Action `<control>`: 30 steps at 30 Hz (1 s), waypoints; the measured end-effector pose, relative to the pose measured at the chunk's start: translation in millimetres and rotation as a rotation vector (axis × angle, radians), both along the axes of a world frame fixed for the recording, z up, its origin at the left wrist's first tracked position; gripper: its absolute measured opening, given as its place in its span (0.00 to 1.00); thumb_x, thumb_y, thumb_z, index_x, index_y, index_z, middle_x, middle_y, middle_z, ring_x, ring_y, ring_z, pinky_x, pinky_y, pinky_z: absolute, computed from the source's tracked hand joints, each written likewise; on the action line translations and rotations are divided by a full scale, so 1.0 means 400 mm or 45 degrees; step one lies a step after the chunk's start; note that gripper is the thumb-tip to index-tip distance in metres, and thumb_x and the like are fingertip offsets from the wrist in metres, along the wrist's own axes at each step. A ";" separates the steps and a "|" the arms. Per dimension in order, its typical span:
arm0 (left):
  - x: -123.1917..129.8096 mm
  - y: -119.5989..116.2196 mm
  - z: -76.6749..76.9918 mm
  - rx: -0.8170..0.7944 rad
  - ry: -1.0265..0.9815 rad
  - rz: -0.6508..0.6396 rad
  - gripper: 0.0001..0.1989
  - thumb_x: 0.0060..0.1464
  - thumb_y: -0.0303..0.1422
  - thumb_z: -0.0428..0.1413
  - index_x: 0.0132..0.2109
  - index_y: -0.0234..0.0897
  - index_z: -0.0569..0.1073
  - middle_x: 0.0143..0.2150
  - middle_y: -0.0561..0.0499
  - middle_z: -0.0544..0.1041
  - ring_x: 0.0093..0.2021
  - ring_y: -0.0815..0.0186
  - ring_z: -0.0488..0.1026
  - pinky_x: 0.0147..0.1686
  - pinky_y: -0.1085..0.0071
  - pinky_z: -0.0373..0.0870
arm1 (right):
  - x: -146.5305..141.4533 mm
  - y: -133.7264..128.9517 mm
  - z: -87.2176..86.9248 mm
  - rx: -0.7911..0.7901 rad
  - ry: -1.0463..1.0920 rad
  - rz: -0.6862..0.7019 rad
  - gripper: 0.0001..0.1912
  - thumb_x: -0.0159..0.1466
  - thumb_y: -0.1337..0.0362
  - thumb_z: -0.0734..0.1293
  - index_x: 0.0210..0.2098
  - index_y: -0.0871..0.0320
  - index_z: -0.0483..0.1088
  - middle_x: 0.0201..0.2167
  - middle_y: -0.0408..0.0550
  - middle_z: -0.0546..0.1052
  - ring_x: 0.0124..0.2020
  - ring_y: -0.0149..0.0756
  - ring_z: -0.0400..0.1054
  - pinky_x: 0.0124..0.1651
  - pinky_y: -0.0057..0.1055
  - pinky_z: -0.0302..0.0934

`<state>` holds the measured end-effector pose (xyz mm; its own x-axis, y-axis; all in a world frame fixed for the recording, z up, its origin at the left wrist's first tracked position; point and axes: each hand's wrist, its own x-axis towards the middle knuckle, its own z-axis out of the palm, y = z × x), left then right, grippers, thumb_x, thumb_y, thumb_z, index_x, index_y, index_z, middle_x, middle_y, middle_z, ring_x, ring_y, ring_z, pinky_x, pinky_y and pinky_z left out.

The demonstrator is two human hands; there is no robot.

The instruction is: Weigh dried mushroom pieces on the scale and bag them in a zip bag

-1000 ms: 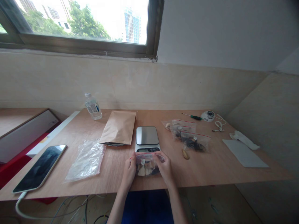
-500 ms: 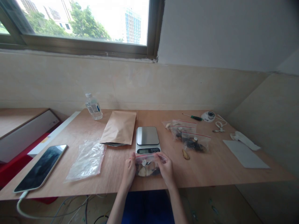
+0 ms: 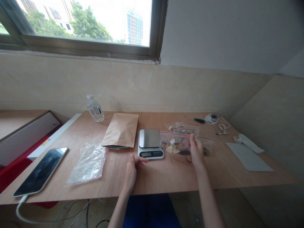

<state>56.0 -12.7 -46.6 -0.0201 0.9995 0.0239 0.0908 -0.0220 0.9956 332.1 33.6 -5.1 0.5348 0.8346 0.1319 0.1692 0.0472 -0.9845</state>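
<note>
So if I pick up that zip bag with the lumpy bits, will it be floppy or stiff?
Probably floppy: the clear plastic zip bag looks thin and soft. The pale and dark pieces look loose inside, so they would likely slide to the bottom and make it sag. It may feel a bit slippery too, since the plastic looks smooth.

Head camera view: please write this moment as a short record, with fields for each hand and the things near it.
Right hand: holds a zip bag of brown and pale pieces
Left hand: holds nothing, beside the front of the digital kitchen scale
Behind the held bag: another zip bag with pieces
Also there: kraft paper envelope, clear plastic bag, smartphone
</note>
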 end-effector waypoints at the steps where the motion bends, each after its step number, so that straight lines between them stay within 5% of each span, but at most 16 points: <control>1: 0.000 -0.001 0.001 0.001 -0.001 -0.001 0.35 0.62 0.47 0.31 0.34 0.37 0.79 0.31 0.48 0.77 0.32 0.62 0.70 0.39 0.66 0.64 | 0.030 0.023 0.005 0.000 -0.098 -0.027 0.33 0.55 0.35 0.58 0.21 0.61 0.69 0.16 0.45 0.69 0.19 0.31 0.61 0.24 0.27 0.57; 3: 0.001 -0.004 0.004 0.007 0.003 -0.004 0.34 0.63 0.46 0.31 0.34 0.37 0.79 0.31 0.48 0.78 0.33 0.62 0.70 0.39 0.66 0.64 | 0.085 0.066 0.006 0.014 -0.263 -0.005 0.32 0.56 0.36 0.59 0.22 0.61 0.70 0.15 0.44 0.68 0.19 0.32 0.61 0.25 0.28 0.57; 7: 0.001 -0.006 0.009 0.017 0.001 -0.005 0.34 0.63 0.45 0.31 0.35 0.37 0.79 0.31 0.49 0.77 0.33 0.62 0.70 0.39 0.66 0.64 | 0.149 0.110 -0.022 0.132 -0.589 -0.191 0.31 0.55 0.42 0.63 0.44 0.64 0.69 0.30 0.52 0.74 0.32 0.41 0.67 0.37 0.37 0.62; 11: 0.002 -0.003 0.009 0.014 -0.009 -0.014 0.33 0.63 0.45 0.31 0.34 0.37 0.79 0.31 0.49 0.77 0.33 0.63 0.70 0.38 0.66 0.63 | 0.131 0.075 -0.071 0.255 -1.031 -0.493 0.33 0.57 0.50 0.63 0.54 0.68 0.61 0.48 0.67 0.67 0.52 0.55 0.59 0.54 0.53 0.51; 14: 0.003 0.000 0.007 0.006 0.002 -0.023 0.33 0.63 0.45 0.31 0.33 0.37 0.78 0.31 0.49 0.77 0.33 0.63 0.70 0.39 0.66 0.63 | 0.085 0.036 -0.114 0.242 -1.140 -0.426 0.31 0.60 0.54 0.61 0.58 0.66 0.57 0.52 0.67 0.64 0.56 0.54 0.57 0.55 0.51 0.52; 19: 0.005 -0.001 0.008 0.004 -0.014 -0.019 0.33 0.63 0.46 0.32 0.31 0.37 0.77 0.30 0.49 0.76 0.32 0.63 0.69 0.38 0.66 0.63 | 0.047 0.040 -0.167 0.087 -1.331 -0.190 0.21 0.64 0.59 0.54 0.52 0.60 0.64 0.55 0.61 0.65 0.56 0.51 0.57 0.55 0.51 0.53; 23: 0.007 -0.004 0.011 0.016 -0.038 0.006 0.32 0.63 0.45 0.32 0.31 0.37 0.77 0.30 0.49 0.76 0.32 0.63 0.69 0.38 0.66 0.63 | 0.045 0.041 -0.155 -0.010 -1.390 -0.181 0.21 0.65 0.58 0.54 0.52 0.59 0.65 0.56 0.60 0.65 0.57 0.52 0.57 0.55 0.53 0.52; 30: 0.006 -0.001 0.005 0.010 -0.027 0.004 0.32 0.63 0.45 0.32 0.32 0.36 0.77 0.30 0.49 0.76 0.31 0.64 0.70 0.37 0.67 0.64 | 0.036 -0.084 -0.152 -0.102 -1.334 -0.216 0.15 0.60 0.57 0.60 0.42 0.57 0.69 0.47 0.57 0.67 0.49 0.53 0.60 0.47 0.50 0.57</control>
